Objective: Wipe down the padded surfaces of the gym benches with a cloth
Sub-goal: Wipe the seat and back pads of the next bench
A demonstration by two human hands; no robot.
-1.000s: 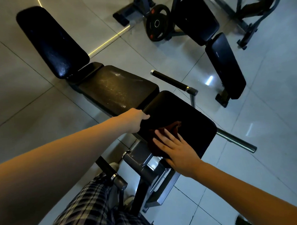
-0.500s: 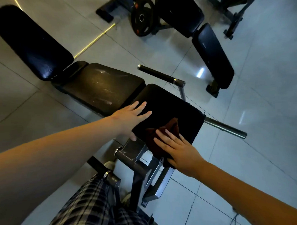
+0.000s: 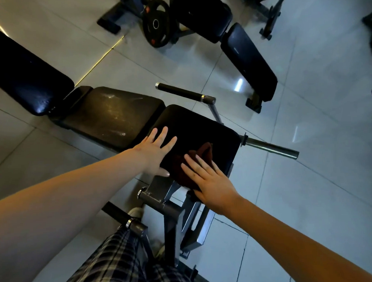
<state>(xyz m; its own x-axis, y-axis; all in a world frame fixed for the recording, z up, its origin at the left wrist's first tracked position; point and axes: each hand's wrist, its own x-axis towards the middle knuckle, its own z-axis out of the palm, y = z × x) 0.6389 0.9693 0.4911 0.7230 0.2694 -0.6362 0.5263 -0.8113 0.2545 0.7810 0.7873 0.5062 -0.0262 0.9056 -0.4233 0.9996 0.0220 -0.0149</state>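
Observation:
A black square pad [image 3: 203, 129] stands at the near end of the gym bench. Behind it lie the worn seat pad [image 3: 114, 116] and the long back pad [image 3: 24, 72]. A dark red cloth [image 3: 194, 161] lies on the square pad's near edge. My right hand [image 3: 205, 178] presses flat on the cloth with straight fingers. My left hand [image 3: 156, 150] rests flat on the pad's left side, fingers spread and thumb under the edge.
A black handle bar [image 3: 181, 91] and a steel peg [image 3: 269, 147] stick out beside the pad. A second bench [image 3: 247, 58] and a weight plate [image 3: 155, 23] stand behind on the tiled floor. The bench's metal frame [image 3: 168, 207] is by my legs.
My left hand went from gripping the pad's left edge to lying flat on top with spread fingers. My right hand stays on the cloth, which has shifted slightly along the near edge.

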